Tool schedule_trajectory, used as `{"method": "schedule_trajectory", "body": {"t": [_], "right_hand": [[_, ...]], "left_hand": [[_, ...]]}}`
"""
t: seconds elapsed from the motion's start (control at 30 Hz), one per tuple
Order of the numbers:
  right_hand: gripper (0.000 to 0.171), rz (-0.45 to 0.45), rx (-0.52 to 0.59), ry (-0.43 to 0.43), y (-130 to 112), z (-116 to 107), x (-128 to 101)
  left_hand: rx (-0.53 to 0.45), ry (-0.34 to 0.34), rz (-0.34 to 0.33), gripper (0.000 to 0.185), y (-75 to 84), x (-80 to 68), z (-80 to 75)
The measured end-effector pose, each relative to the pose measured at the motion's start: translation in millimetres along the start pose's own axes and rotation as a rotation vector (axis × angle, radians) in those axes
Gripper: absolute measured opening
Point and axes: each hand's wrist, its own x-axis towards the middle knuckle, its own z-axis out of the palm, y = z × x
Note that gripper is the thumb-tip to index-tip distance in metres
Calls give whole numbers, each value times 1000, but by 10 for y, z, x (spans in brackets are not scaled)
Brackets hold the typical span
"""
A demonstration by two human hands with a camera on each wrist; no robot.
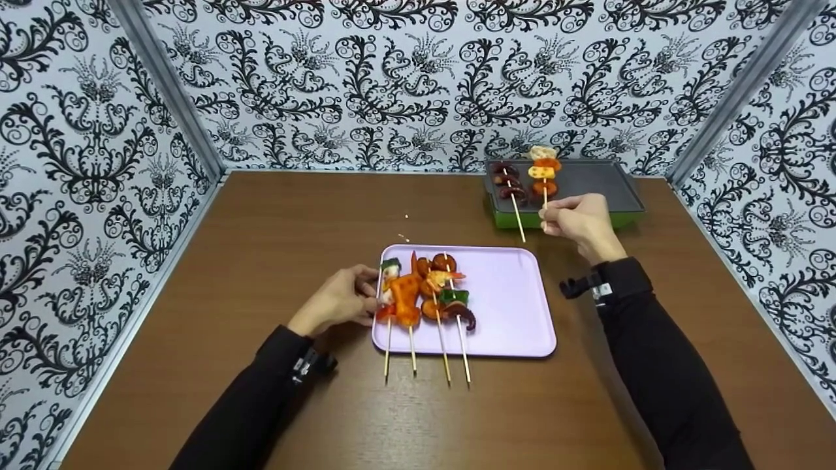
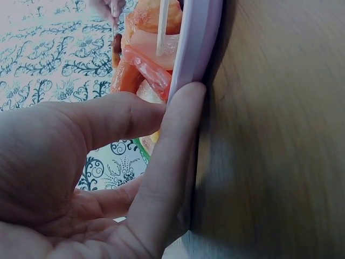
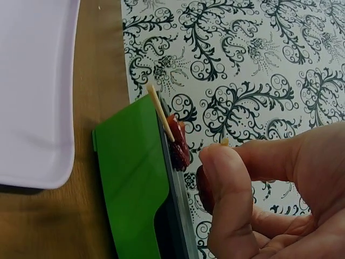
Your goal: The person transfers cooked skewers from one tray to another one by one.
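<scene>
Pinched between thumb and fingers of my right hand (image 1: 580,220) is the stick of a skewer (image 1: 543,171) with white, yellow and orange pieces. Its food end overlaps the grill in the head view. My left hand (image 1: 341,297) grips the left rim of a lilac tray (image 1: 509,300), thumb at the rim's upper side in the left wrist view. On the tray's left half lie several loaded skewers (image 1: 406,297), their sticks poking past the front rim. A skewer with dark red-brown pieces (image 1: 511,186) lies on the grill's left side, its stick jutting toward me.
A small green grill (image 1: 633,219) with a dark grey top (image 1: 594,183) stands at the back right of the brown table (image 1: 281,222). Small pale crumbs (image 1: 403,237) lie behind the tray. Patterned walls (image 1: 418,85) close off the back and both sides.
</scene>
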Motion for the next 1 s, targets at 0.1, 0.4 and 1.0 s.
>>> {"method": "schedule_trajectory", "body": {"t": [0.1,0.4,1.0], "right_hand": [[34,0,12,-8,10,20,-39],[35,-37,36,-60,57,68,-184],[32,-112,-17,-152,90,222,-574]], "left_hand": [[4,4,-4,62,4,-1,0],[6,6,-14,63,-17,-3,-17],[15,2,19,62,-12,2,1]]}}
